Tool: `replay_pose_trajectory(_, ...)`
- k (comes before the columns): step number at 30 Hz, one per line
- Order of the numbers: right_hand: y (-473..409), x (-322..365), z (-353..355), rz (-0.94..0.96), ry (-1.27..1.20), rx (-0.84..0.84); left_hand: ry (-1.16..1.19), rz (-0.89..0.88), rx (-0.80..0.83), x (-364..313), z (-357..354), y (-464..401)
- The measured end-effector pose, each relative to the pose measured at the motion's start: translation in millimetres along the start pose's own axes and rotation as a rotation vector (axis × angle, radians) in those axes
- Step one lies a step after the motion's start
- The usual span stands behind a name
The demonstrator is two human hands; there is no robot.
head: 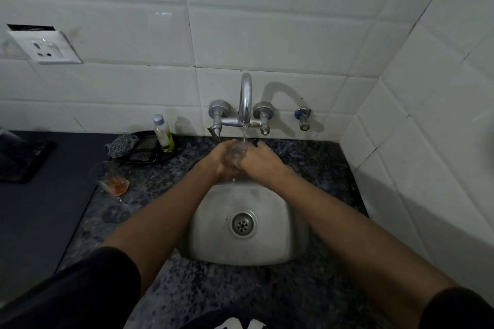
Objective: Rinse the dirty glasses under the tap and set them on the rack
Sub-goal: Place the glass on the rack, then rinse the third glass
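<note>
Near the left edge of the speckled dark granite counter (165, 184), a second clear glass with an orange residue in its bottom (113, 177) stands just in front of the black tray (149, 152) that carries a scrub pad and a small soap bottle, presumably waiting its turn. At the back rim of the small steel sink (250, 224), the left hand (223, 159) and right hand (258, 160) wrap from either side around a clear, nearly colourless drinking glass (236, 153), held mouth up under the thin stream from the chrome wall tap (245, 100), likely so it fills and drains into the basin. No rack is in view.

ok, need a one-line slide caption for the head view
Both hands, left and right, hold a clear glass under the running tap over the steel sink; another dirty glass waits on the counter.
</note>
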State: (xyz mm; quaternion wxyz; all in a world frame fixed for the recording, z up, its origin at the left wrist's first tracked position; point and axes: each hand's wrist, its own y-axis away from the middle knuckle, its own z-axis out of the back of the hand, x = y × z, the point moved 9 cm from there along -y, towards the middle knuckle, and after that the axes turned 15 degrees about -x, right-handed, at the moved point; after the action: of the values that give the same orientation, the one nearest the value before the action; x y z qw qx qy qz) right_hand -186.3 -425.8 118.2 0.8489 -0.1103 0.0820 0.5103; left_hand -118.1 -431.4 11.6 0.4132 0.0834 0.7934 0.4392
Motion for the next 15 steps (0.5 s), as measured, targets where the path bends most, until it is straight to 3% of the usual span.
replay_pose_trajectory(6,1,-11,-10,-0.356,-0.533,0.098,0.092,-0.034,-0.059,-3,-3,-1)
replay_pose_trajectory(9,5,-9,-11,-0.235,-0.446,0.188,0.097,0.029,-0.056,6,-1,-1)
replay_pose_trajectory(13,4,-12,-4,-0.092,-0.201,0.003,0.059,0.021,-0.046,-1,-6,7)
replay_pose_trajectory(15,5,-12,-17,-0.203,-0.262,0.086,0.057,0.007,-0.091,-4,-6,5)
